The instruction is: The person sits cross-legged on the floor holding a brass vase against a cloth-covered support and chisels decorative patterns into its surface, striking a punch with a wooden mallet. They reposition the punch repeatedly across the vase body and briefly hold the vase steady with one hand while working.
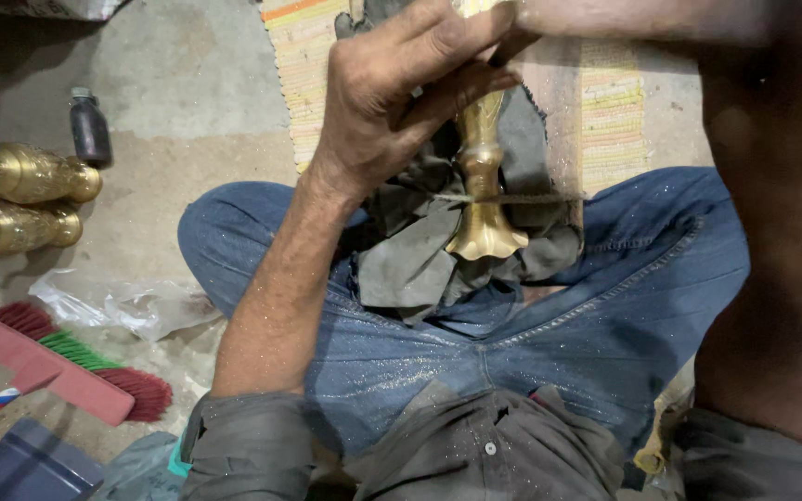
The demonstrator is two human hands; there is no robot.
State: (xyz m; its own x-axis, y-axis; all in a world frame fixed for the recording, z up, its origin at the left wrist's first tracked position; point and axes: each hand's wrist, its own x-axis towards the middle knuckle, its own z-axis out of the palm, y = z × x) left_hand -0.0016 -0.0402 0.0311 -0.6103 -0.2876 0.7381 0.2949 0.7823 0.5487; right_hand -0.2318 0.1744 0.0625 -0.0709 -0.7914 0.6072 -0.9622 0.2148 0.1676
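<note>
Plainly, the left hand [401, 93] was closed around the upper part of the brass stem [482, 176], whose long axis ran down toward the lap, flared foot nearest. Only the right forearm showed; its grip was out of sight.

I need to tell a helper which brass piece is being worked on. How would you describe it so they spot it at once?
Start at the blue jeans of the seated person. On grey cloth between the knees stands a slim brass stem with a flared, scalloped foot, gripped by the left hand. The brass vases lie apart on the floor.
</note>
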